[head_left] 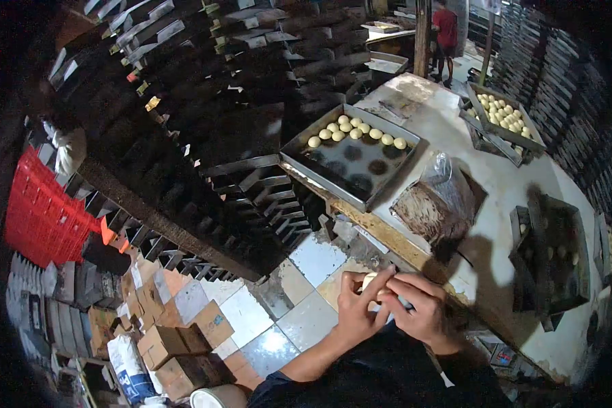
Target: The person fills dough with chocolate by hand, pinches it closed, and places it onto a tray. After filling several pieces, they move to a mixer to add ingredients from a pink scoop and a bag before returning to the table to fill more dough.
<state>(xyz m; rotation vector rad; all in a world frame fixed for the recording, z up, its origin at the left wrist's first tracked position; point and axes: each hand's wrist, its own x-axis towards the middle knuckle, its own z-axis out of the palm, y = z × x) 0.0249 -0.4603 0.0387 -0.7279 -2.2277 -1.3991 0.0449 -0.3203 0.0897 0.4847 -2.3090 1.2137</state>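
Observation:
In front of my body, above the floor beside the table edge, my left hand (362, 303) is closed around a pale dough ball (369, 281). The fingers cover most of the dough. My right hand (420, 307) meets it from the other side, its fingers bent against the left fingers and the dough; whether it grips anything else is hidden. Beyond my hands lies a clear plastic bag (434, 206) with a dark brown mass in it. A metal tray (333, 168) on the table holds several round dough balls (355, 129) grouped toward its far side.
The pale worktable (493, 183) runs along my right. On it stand a second tray of dough balls (503, 114) and a dark, shadowed tray (557, 272). Stacked trays (183, 136) fill the left, with a red crate (44, 207) and cardboard boxes (166, 345). A person (445, 30) stands far back.

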